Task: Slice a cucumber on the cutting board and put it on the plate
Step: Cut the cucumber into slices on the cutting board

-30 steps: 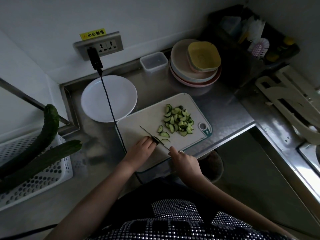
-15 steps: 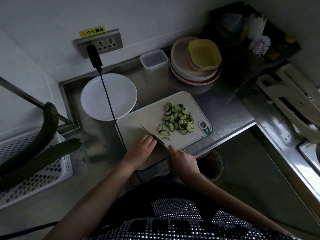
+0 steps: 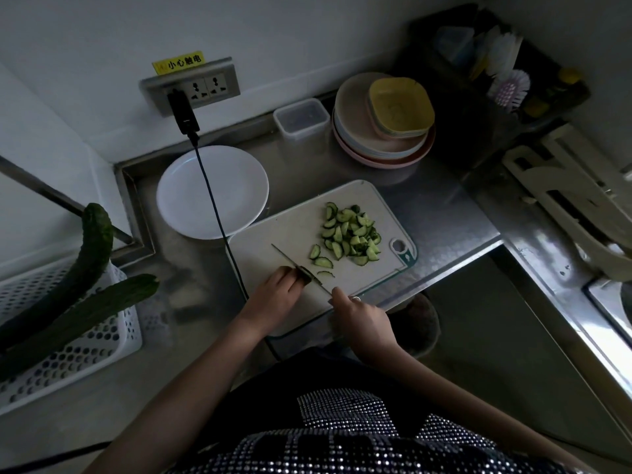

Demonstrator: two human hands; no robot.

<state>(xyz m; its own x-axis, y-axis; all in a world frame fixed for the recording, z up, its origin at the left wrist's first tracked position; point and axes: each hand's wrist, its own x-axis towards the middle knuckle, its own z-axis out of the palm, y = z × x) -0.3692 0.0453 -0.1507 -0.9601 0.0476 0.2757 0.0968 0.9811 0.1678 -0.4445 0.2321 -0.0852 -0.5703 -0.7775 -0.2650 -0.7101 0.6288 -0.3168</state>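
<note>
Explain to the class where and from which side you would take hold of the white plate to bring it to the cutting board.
Grip the white plate by its raised rim at the near right edge, the side closest to the cutting board, with fingers under the lip and thumb on top. Come from the right: a black cable crosses the middle.

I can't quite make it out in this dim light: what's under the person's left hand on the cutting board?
A dark cucumber end pokes out past the left hand, against the knife held by the right hand. The rest of the piece is covered by the fingers.
</note>
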